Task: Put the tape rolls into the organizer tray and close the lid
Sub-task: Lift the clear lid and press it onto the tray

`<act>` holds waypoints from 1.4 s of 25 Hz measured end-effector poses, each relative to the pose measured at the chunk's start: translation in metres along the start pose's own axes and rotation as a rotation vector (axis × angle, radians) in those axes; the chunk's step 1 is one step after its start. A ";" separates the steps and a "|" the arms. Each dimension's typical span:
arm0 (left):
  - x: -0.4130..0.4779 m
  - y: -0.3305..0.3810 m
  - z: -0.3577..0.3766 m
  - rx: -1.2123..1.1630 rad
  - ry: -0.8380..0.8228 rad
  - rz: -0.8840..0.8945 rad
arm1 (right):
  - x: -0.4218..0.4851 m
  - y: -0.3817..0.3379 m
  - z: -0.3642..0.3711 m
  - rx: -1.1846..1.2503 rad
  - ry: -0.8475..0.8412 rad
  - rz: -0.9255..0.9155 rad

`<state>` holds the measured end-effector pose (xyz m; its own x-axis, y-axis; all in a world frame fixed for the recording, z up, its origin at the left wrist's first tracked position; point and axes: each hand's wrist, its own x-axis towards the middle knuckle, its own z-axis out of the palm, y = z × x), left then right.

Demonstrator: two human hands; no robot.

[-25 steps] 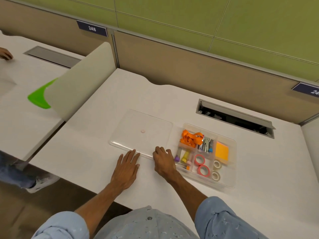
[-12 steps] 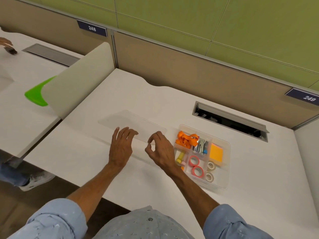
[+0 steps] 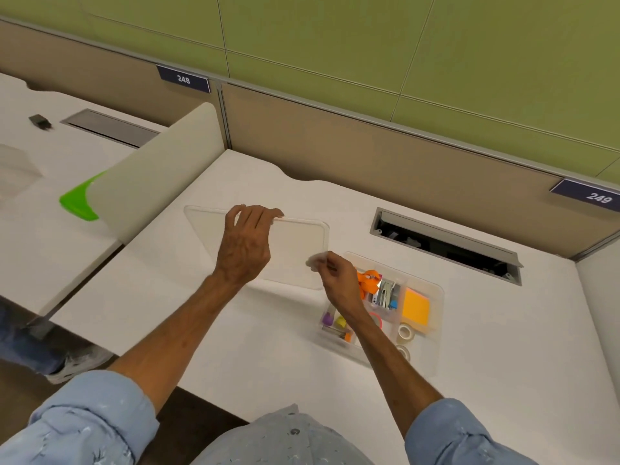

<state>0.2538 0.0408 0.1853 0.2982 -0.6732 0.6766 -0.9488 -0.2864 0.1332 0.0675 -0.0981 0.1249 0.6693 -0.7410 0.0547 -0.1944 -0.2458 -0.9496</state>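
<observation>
Clear plastic tray: the organizer tray (image 3: 432,333) sits open on the white desk (image 3: 503,364), nearest the person and to the right, with the right forearm crossing above it.
Tape rolls: two pale rolls (image 3: 405,332) lie in the tray's near right compartments; part of a pink roll (image 3: 377,319) shows beside the forearm. The rolls appear already stowed.
Other contents: highlighters (image 3: 335,322), an orange sticky pad (image 3: 416,307), clips (image 3: 385,293) and an orange strap (image 3: 369,280) fill the remaining compartments.
Right hand: the right hand (image 3: 335,280) pinches the lid's near right edge with thumb and forefinger, grip narrow.
Left hand: the left hand (image 3: 246,246) curls its fingers over the lid's far edge and holds it.
Lid: the transparent lid (image 3: 295,250) is raised and tilted, left of the tray and not yet over it.
Risk, slip: smooth thin plastic held by a light pinch may slide free and drop on the desk.
Risk, snag: the strap looks heaped and may hold the lid off its seat.
Risk, misalignment: lowered askew, the lid may catch one rim and nudge the light tray.
Risk, forearm: the arm crossing the tray may drag contents out.
</observation>
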 end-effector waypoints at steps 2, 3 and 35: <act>0.010 0.011 0.004 -0.036 0.017 -0.019 | -0.006 -0.006 -0.014 0.123 0.045 0.028; 0.014 0.018 0.008 -0.059 0.011 -0.049 | -0.009 -0.008 -0.025 0.186 0.075 0.064; -0.101 0.141 0.145 -0.436 -0.604 -0.726 | -0.109 0.129 -0.187 -0.461 0.593 0.593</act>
<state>0.1053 -0.0306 0.0310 0.7013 -0.7009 -0.1303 -0.4396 -0.5691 0.6949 -0.1646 -0.1657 0.0539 -0.0764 -0.9887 -0.1291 -0.7331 0.1435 -0.6649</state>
